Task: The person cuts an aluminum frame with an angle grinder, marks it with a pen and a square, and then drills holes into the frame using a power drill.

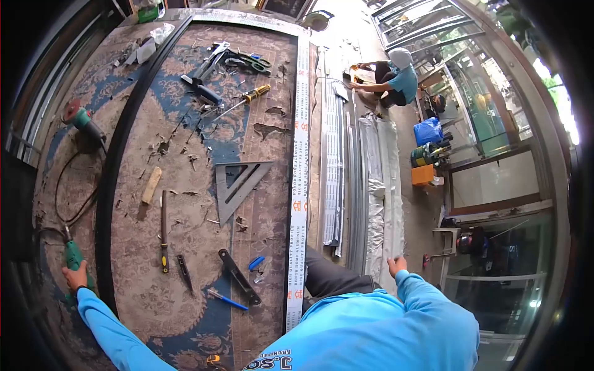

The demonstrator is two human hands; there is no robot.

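Note:
My left hand (75, 276) is wrapped around a green power drill (73, 255) at the far left of the carpeted table, outside the dark frame bar. The drill's front end points away from me. My right hand (396, 266) hangs at my right side, fingers curled, with nothing visible in it. Below and beyond it lie long wrapped profiles (375, 204). Inside the aluminium frame (298, 185) are a triangular square (238, 185), a file with a yellow-black handle (164, 235), a wooden piece (151, 185), a black bar-shaped tool (239, 276) and a blue pen (229, 299).
A green angle grinder (85, 127) rests on the left. Scissors (250, 62), a yellow screwdriver (253, 94) and scraps lie farther up. Another person (399, 80) crouches at upper right, near a blue bag (428, 132) and an orange box (424, 175). Glazed frames (495, 185) line the right.

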